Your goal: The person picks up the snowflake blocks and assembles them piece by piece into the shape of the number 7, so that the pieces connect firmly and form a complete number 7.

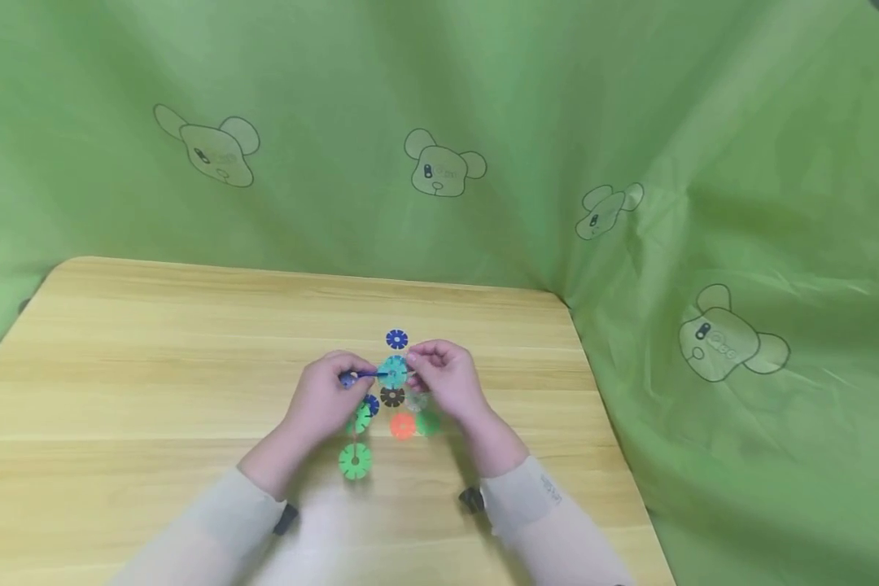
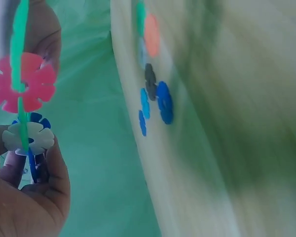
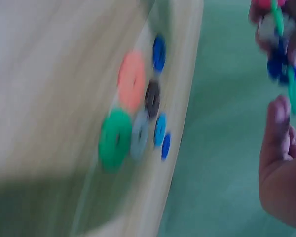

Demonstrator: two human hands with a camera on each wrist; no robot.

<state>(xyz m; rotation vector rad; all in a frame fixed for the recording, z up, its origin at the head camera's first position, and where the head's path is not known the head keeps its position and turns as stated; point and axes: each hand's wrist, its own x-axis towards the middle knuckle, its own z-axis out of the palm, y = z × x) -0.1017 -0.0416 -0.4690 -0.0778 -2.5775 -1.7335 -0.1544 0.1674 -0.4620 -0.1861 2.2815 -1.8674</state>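
Note:
My left hand (image 1: 327,397) pinches a dark blue notched snap disc (image 1: 349,378), seen edge-on. It belongs to a joined chain: a green disc (image 1: 355,461) hangs nearest me, then in the left wrist view come a pink disc (image 2: 37,91) and a white disc (image 2: 39,138). To the right of the blue disc, a teal disc (image 1: 392,373) faces up between both hands. Thumb and finger of my right hand (image 1: 450,381) pinch its right edge; in the right wrist view the right fingertips (image 3: 280,106) sit at its lower end, partly cropped.
Loose discs lie on the wooden table (image 1: 154,366): a blue one (image 1: 397,339), a black one (image 1: 391,396), an orange one (image 1: 403,426) and a green one (image 1: 428,422), with a clear greyish one (image 1: 416,401) beside them. A green curtain (image 1: 337,203) surrounds the table's far and right sides.

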